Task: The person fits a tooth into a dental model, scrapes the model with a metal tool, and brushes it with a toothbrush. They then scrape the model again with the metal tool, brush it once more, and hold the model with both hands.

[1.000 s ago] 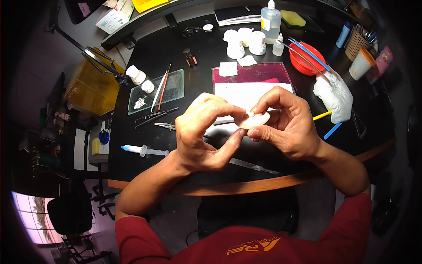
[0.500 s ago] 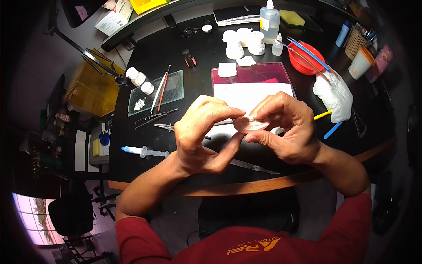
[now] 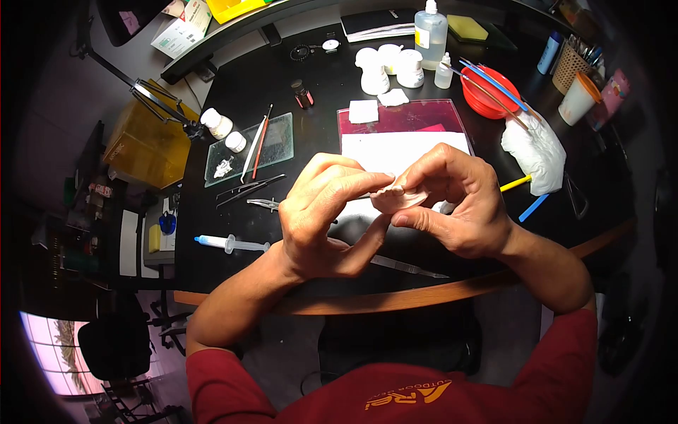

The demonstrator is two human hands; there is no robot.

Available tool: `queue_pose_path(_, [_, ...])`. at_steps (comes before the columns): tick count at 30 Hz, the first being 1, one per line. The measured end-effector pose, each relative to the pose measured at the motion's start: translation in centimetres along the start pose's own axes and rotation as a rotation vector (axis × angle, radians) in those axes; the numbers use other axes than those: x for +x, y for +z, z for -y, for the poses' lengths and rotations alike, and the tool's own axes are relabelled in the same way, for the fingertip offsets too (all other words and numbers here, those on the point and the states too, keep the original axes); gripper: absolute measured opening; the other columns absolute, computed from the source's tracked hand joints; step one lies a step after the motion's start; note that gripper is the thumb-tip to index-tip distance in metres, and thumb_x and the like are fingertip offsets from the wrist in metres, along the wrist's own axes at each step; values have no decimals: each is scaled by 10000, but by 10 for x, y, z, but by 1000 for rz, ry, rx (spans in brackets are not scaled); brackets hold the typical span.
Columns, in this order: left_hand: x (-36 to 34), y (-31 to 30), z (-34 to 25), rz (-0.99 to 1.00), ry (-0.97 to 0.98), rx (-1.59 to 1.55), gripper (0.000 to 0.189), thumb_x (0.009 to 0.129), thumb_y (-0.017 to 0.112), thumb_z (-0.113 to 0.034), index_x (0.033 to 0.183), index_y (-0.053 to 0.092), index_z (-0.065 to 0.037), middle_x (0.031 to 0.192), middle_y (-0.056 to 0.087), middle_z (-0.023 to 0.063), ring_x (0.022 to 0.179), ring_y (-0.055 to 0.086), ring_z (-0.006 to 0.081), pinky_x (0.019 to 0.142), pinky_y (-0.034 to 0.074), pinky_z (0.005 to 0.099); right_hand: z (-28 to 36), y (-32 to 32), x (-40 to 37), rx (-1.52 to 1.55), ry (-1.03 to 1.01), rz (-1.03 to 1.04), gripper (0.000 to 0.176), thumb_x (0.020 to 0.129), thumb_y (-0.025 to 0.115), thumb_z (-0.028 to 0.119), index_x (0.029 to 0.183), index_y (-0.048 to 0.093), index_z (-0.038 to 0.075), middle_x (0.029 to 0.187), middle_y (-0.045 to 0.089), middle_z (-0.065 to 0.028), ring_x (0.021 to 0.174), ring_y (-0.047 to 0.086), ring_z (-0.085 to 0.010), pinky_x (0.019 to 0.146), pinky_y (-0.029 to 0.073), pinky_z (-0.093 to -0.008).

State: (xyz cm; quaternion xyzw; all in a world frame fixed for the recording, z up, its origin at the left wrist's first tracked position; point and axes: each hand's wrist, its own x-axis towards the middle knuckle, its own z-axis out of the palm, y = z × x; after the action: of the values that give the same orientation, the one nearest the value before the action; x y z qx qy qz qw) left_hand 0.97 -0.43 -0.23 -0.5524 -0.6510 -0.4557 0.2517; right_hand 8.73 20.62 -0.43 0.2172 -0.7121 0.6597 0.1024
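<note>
A small pale dental cast (image 3: 397,203), with a row of teeth along its upper edge, is held up above the desk between both hands. My left hand (image 3: 321,215) pinches its left side, index fingertip near the teeth and thumb below. On the right side, my right hand (image 3: 459,205) grips it with the fingers behind and on top and the thumb at the lower edge. Under the hands lies a white paper sheet (image 3: 402,150), partly hidden. A scalpel-like metal tool (image 3: 406,266) rests near the desk's front edge.
To the left are a syringe (image 3: 232,244), tweezers (image 3: 251,189) and a glass slab (image 3: 275,141) with tools on it. White jars (image 3: 374,79), a clear bottle (image 3: 431,39) and a red bowl (image 3: 487,95) with brushes stand behind. Crumpled tissue (image 3: 540,159) lies at right.
The dental cast has been tilted, so its row of teeth and front side show more plainly. Both hands keep hold of it and have shifted only slightly.
</note>
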Motion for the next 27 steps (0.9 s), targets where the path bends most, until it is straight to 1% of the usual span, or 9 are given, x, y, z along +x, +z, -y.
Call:
queue_pose_path(3, [2, -2, -1, 5, 24, 20, 505, 610, 793, 26, 1110, 727, 7, 919, 724, 117, 820, 678, 277, 731, 544, 364, 0, 5, 1, 72, -14, -67, 334, 837, 857, 15, 1067, 614, 15, 1010, 697, -72, 981, 736, -154, 816, 633, -292])
queue_pose_path(9, [1, -2, 0, 8, 73, 45, 511, 624, 803, 16, 1129, 722, 7, 932, 726, 120, 826, 678, 283, 742, 544, 365, -6, 1, 1, 5, -101, 14, 362, 832, 854, -6, 1085, 596, 26, 1016, 711, -76, 964, 752, -166, 808, 634, -295])
queue_pose_path(11, [1, -2, 1, 14, 66, 38, 513, 626, 801, 16, 1133, 721, 7, 935, 726, 120, 825, 677, 284, 745, 544, 367, -4, 1, 0, -5, -74, 7, 382, 830, 858, -1, 1103, 593, 30, 1029, 705, -77, 963, 750, -164, 804, 633, -293])
queue_pose_path(15, [3, -1, -4, 11, 43, 46, 446, 633, 804, 16, 1073, 742, -18, 916, 721, 93, 824, 673, 269, 750, 539, 357, 0, 5, 0, -64, -100, -68, 439, 823, 872, 21, 1150, 579, 37, 1067, 695, -85, 963, 747, -161, 799, 632, -289])
queue_pose_path(17, [5, -3, -2, 43, 80, 69, 408, 636, 806, 17, 1038, 752, -32, 909, 719, 79, 823, 671, 260, 752, 535, 352, 1, 4, -1, -66, -92, -60, 467, 819, 879, 32, 1171, 572, 38, 1078, 691, -86, 959, 745, -159, 791, 631, -288])
queue_pose_path(21, [6, -3, -3, 55, 52, 59, 388, 629, 808, 14, 1009, 759, -49, 904, 717, 68, 828, 669, 255, 753, 533, 348, 0, 4, -2, -74, -98, -65, 484, 816, 881, 37, 1183, 566, 38, 1095, 689, -92, 938, 743, -156, 777, 631, -284])
queue_pose_path(24, [4, -1, -3, 32, 17, 56, 407, 621, 802, 10, 1022, 758, -45, 903, 717, 72, 833, 669, 260, 756, 534, 351, -9, -3, -1, -125, -166, 44, 428, 826, 866, 25, 1147, 582, 28, 1073, 692, -94, 938, 742, -155, 777, 633, -282])
queue_pose_path(26, [3, 1, -6, 0, -47, 47, 414, 618, 797, 7, 1027, 758, -40, 904, 718, 74, 840, 669, 264, 760, 535, 354, -6, -1, 0, -117, -145, 17, 376, 835, 857, 20, 1105, 595, 19, 1045, 694, -92, 939, 745, -159, 781, 635, -283])
queue_pose_path(27, [3, 0, -6, 27, -21, 54, 418, 617, 795, 7, 1032, 756, -36, 906, 718, 74, 843, 669, 266, 762, 536, 356, -4, 0, 1, -112, -134, 5, 350, 840, 852, 17, 1083, 601, 14, 1031, 695, -92, 940, 746, -160, 782, 637, -283])
